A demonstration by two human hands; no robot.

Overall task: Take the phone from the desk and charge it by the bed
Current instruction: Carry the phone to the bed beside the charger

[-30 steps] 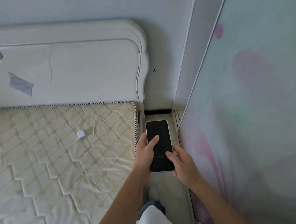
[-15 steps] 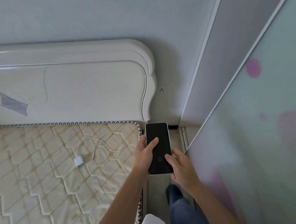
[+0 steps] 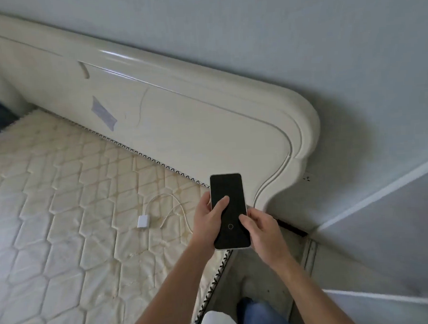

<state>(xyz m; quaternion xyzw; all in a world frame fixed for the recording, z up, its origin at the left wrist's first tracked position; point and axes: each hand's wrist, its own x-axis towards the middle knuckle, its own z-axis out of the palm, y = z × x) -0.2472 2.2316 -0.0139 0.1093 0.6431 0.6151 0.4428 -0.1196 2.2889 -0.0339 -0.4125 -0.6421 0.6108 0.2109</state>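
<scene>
From your head camera, you look down at a bare quilted mattress (image 3: 62,219) filling the left of the frame, with a cream headboard (image 3: 194,128) running diagonally across the upper half. Just right of centre, you hold a phone (image 3: 229,210) upright, its dark screen facing you. Your left hand (image 3: 208,221) grips its left edge, thumb resting across the glass. Your right hand (image 3: 263,231) clasps the lower right corner. On the mattress just left of the phone lies a white charger plug (image 3: 143,222) with its thin white cable (image 3: 175,206) looped beside it.
</scene>
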